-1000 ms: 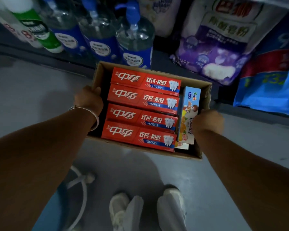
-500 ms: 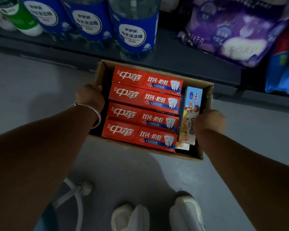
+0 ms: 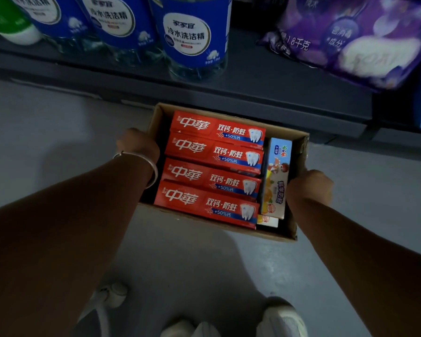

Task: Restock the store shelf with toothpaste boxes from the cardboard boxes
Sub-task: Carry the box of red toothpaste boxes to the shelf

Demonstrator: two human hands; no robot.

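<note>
An open cardboard box point(image 3: 299, 152) hangs low over the grey floor, just in front of the bottom shelf. Several red toothpaste boxes point(image 3: 212, 171) lie side by side in it. A pale blue children's toothpaste box point(image 3: 277, 176) stands along its right wall, with another small box point(image 3: 267, 221) under it. My left hand point(image 3: 139, 147), a silver bangle on the wrist, grips the box's left wall. My right hand point(image 3: 309, 186) grips the right wall. The fingers of both hands are hidden by the box.
The dark bottom shelf point(image 3: 265, 93) carries blue-labelled clear detergent bottles point(image 3: 195, 37), a green bottle point(image 3: 7, 25) at far left and a purple bag point(image 3: 355, 37) at right. My white shoes point(image 3: 282, 317) stand on the floor below. A white cable point(image 3: 105, 307) lies at lower left.
The box, held by both hands, has come down toward the floor close to the bottom shelf. My view has tilted down, so the shelf goods look larger and nearer.
</note>
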